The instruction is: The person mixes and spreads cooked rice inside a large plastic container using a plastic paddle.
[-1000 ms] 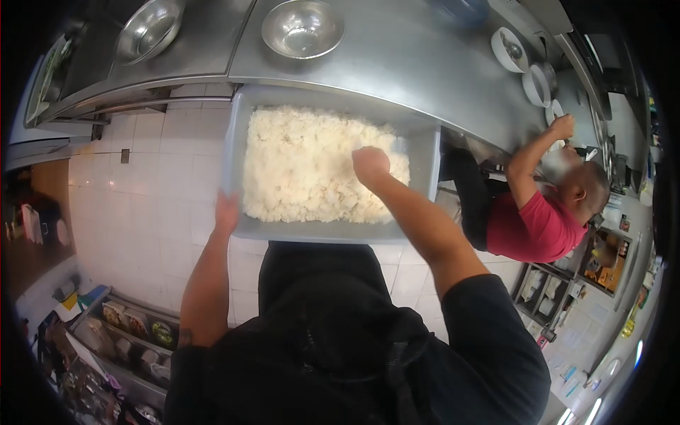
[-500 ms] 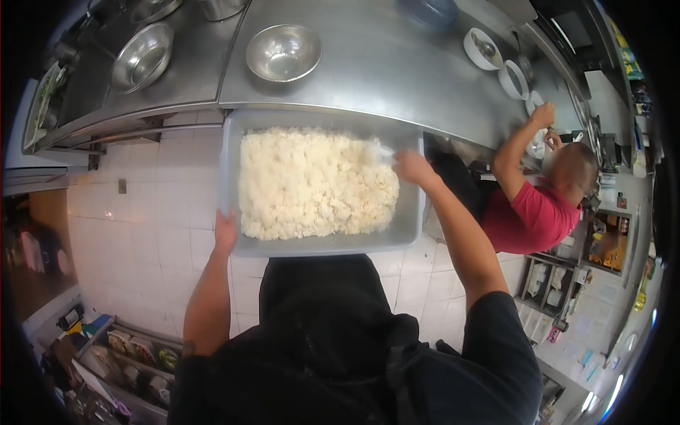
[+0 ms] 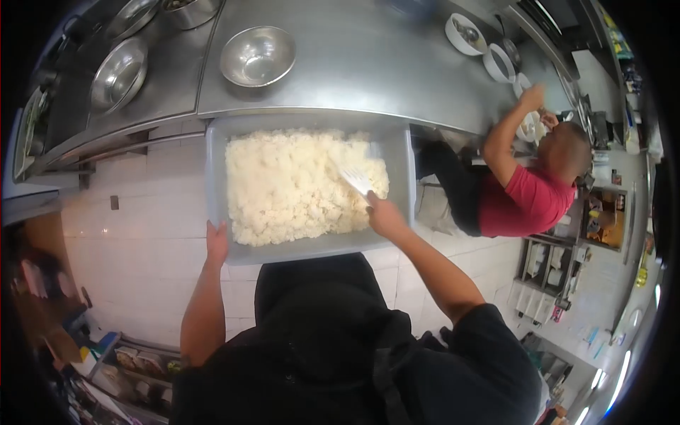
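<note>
A large grey plastic tub (image 3: 402,177) is in front of my body, its far side against the steel counter. Inside lies a wide layer of pale, clumpy cooked rice (image 3: 283,188). My left hand (image 3: 217,242) grips the tub's wall at the near left corner, thumb upward. In my right hand (image 3: 386,216) is a white slotted spatula (image 3: 355,180), held by its handle over the right part of the rice. Its slotted blade points away and to the left. Bare tub floor shows along the right side.
The steel counter (image 3: 340,71) carries a metal bowl (image 3: 258,57), with another metal bowl (image 3: 120,74) further left. White bowls (image 3: 465,34) stand at the far right. A co-worker in a red shirt (image 3: 528,202) works there. Shelves (image 3: 131,375) are at the lower left.
My right hand has come from the tub's far right side nearer to me and leftward, bringing the spatula over the rice. My left hand stays on the tub. The view has shifted slightly.
</note>
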A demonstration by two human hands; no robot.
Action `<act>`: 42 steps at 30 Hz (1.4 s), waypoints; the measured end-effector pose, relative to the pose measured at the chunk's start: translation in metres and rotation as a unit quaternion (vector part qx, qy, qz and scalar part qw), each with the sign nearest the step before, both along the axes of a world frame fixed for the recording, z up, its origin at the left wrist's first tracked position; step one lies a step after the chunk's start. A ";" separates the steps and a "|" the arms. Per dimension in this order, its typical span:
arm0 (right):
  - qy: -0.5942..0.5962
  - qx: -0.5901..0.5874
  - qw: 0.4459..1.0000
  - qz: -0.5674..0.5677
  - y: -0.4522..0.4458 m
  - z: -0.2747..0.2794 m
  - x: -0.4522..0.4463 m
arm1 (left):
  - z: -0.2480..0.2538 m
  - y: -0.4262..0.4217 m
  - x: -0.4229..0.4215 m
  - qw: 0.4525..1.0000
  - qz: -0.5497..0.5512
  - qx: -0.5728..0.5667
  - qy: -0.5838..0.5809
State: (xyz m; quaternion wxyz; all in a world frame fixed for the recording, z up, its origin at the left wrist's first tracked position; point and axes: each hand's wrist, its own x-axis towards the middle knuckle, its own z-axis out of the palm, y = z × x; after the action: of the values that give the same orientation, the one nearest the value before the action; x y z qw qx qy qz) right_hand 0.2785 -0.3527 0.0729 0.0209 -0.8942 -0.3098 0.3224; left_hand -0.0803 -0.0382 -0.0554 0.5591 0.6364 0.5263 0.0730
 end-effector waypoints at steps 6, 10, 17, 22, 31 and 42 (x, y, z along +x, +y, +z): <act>0.017 -0.014 0.999 0.046 0.018 0.062 0.057 | -0.015 0.000 -0.010 0.999 0.013 0.030 0.023; 0.008 -0.087 0.996 0.006 0.090 -0.053 0.022 | -0.005 0.000 -0.008 1.000 0.017 -0.011 -0.019; 0.004 -0.004 1.000 0.010 0.035 -0.028 0.013 | 0.016 -0.006 0.003 1.000 0.026 0.002 0.016; -0.055 -0.031 0.996 0.059 -0.001 0.041 0.085 | -0.006 -0.004 -0.007 0.999 0.016 0.029 0.004; -0.071 -0.011 0.984 -0.162 0.025 -0.066 0.044 | -0.004 -0.013 -0.008 0.997 0.009 0.068 -0.027; 0.007 0.031 0.997 -0.066 0.012 0.035 0.144 | 0.005 0.034 0.054 0.962 0.056 0.255 0.082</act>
State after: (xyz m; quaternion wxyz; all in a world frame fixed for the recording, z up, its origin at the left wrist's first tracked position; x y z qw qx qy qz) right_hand 0.4223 -0.3407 0.1076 0.0724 -0.9093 -0.2600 0.3167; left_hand -0.0259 -0.0041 -0.0502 0.3282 0.7313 0.5692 0.1829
